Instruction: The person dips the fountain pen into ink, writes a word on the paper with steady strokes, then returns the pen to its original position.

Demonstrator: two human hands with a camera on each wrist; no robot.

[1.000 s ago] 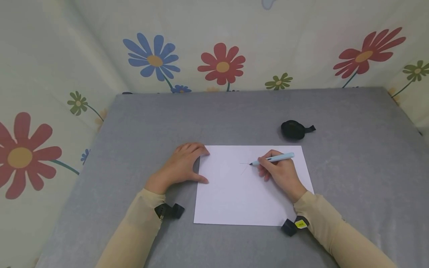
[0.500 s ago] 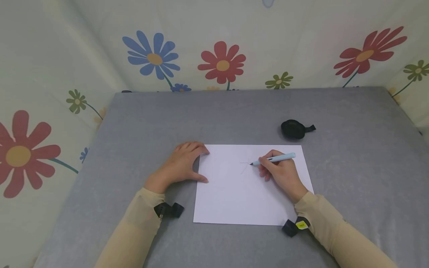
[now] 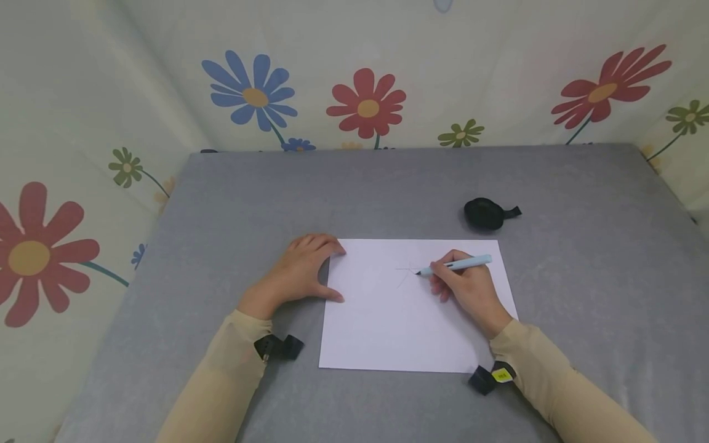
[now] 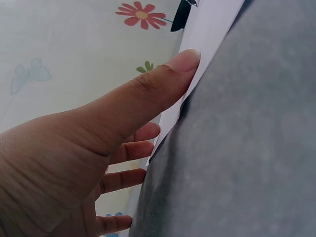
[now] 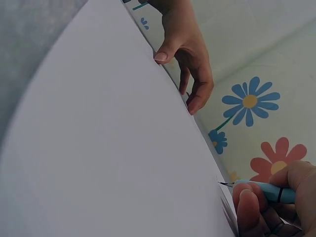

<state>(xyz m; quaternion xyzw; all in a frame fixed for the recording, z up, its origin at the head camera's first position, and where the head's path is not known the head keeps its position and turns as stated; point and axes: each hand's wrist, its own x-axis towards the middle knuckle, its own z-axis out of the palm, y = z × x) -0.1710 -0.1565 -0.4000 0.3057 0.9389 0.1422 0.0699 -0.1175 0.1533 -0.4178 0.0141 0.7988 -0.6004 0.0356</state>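
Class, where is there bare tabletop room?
Free: grey tabletop between the left hand and far edge, and right of the round black object. Crowded: right half of white rectangular paper, under the right hand and light-blue pen.

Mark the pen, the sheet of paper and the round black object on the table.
Pen (image 3: pixel 468 263), head view: on its light-blue barrel.
Sheet of paper (image 3: pixel 382 326), head view: on its lower part, nearer the person.
Round black object (image 3: pixel 484 214), head view: on its rounded body.
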